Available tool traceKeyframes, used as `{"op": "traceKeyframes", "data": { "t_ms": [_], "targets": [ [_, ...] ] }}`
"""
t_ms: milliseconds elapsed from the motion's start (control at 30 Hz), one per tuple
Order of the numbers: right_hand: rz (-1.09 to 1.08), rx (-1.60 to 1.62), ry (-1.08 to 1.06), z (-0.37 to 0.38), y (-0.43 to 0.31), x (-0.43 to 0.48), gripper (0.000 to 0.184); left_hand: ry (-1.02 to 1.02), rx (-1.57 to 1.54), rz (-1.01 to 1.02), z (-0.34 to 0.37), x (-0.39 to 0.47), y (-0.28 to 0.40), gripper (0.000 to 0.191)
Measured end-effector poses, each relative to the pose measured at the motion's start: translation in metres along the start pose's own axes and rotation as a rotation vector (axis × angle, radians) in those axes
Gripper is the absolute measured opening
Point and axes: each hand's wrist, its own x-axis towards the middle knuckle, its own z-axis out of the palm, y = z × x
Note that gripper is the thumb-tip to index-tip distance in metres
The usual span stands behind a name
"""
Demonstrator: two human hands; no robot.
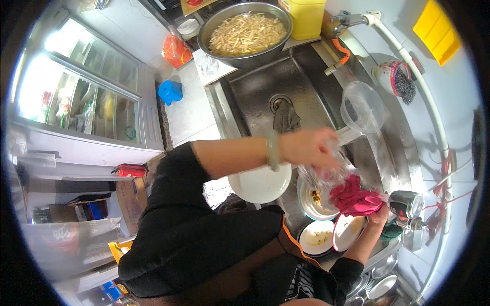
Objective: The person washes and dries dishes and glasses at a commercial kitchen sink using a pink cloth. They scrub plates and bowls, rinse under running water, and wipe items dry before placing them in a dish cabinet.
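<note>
My left hand [312,149], with a pale green bangle [273,151] on the wrist, is blurred over the sink. It grips crumpled clear plastic [319,172], probably a bag or film. A bright pink cloth [356,197] hangs just beyond the plastic, and my right hand [378,215] holds its right end. Under the cloth a red-rimmed white plate [347,233] is tilted; whether my right fingers also touch it is hidden. Close by are a white bowl [319,204] with food scraps and another white bowl [317,238] with bits in it.
A metal basin [245,63] of cut strips in water stands at the sink's far end, beside a yellow jug [306,17]. A dark cloth [286,116] lies by the drain. On the right are a clear plastic dipper [363,107], a can [406,204] and a white pipe [434,103].
</note>
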Motion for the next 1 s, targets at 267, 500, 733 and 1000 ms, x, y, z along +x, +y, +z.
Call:
{"op": "traceKeyframes", "data": {
  "t_ms": [267, 500, 733, 1000],
  "targets": [
    [-0.085, -0.26, 0.04, 0.018, 0.008, -0.001, 0.024, 1.246, 0.42, 0.413, -0.228, -0.16, 0.052, 0.045],
    [-0.135, -0.431, 0.121, 0.044, 0.003, -0.036, 0.024, 1.635, 0.5, 0.274, -0.425, -0.184, -0.055, 0.053],
    [-0.273, -0.582, 0.115, 0.042, -0.006, -0.072, 0.02, 1.417, 1.023, -0.038, -0.565, -0.155, -0.177, 0.059],
    [-0.284, -0.259, 0.164, 0.033, -0.003, -0.096, 0.025, 1.396, 0.293, -0.077, -0.552, -0.167, -0.164, 0.05]
  ]
}}
